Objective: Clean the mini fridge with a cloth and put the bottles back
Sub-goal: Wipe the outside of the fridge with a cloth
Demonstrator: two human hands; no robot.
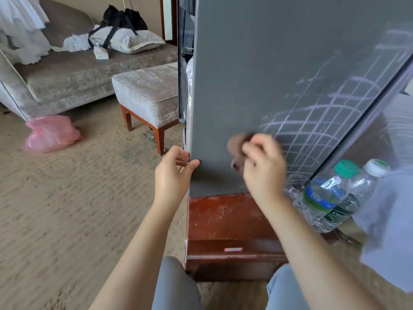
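Note:
The grey fridge door (257, 74) stands in front of me, swung open, its glossy face reflecting a wire shelf. My left hand (173, 173) holds the door's lower left edge, thumb on the front and fingers behind it. My right hand (262, 168) grips a brown cloth (237, 148) and presses it against the lower part of the door; both are motion-blurred. Two clear water bottles stand at the right on the wooden stand: one with a green cap (324, 195) and one with a white cap (357, 193).
The fridge sits on a red-brown wooden stand (223, 220). A grey footstool (147, 92) is close to the left of the door, with a sofa (78, 70) behind it. A pink plastic bag (51, 133) lies on the carpet. My knees are below.

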